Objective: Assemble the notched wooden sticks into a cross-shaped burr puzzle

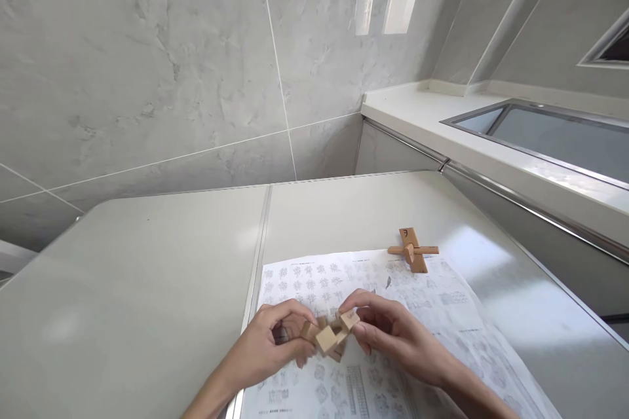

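Note:
Between both hands is a small wooden block puzzle [326, 339] of interlocking light-brown pieces, held just above a printed sheet. My left hand [275, 340] pinches its left side between thumb and fingers. At its upper right, my right hand [388, 330] grips a block end between thumb and forefinger. Some of the pieces are hidden by the fingers and slightly blurred. Beneath lies the large white instruction sheet [314, 285], covered with small drawings of puzzle shapes. Beyond my right hand, a second wooden puzzle [411, 250], shaped like a cross, rests at the sheet's far edge.
The pale folding table [162, 288] has a metal seam running from front to back. Behind it stands a grey tiled wall [147, 78]. To the right is a white counter [407, 108] with an inset sink [545, 134], higher than the table.

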Motion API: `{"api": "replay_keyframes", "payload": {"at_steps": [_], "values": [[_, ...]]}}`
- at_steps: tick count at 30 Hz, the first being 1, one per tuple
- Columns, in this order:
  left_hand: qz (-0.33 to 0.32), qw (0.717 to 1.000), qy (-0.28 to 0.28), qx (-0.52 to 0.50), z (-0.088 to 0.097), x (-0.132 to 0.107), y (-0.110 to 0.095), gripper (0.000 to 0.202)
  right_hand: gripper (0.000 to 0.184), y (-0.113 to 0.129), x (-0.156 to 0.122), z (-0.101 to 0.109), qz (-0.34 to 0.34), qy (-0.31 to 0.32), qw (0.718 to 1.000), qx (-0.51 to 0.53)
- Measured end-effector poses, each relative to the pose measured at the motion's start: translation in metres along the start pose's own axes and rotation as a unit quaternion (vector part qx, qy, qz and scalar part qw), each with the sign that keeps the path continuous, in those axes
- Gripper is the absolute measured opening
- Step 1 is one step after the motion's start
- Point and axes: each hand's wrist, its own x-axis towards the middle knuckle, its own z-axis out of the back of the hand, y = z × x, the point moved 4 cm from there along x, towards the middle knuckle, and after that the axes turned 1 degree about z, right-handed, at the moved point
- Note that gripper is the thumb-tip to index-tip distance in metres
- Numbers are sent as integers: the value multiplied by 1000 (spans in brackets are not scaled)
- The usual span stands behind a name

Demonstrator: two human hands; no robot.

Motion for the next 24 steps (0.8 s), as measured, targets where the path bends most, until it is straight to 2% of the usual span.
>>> {"api": "replay_keyframes", "payload": {"at_steps": [4, 8, 16, 24], "values": [[-27, 998, 43, -35, -3, 0, -6, 36, 32, 1, 1, -7, 12, 38, 999, 25], [-49, 996, 68, 1, -5, -3, -10, 35, 33, 0, 0, -11, 5, 35, 999, 5], [-58, 993, 57, 85, -9, -5, -14, 32, 36, 4, -3, -13, 2, 15, 999, -39], [-65, 989, 28, 130, -9, -5, -20, 34, 25, 5, -4, -10, 7, -2, 998, -56]]}}
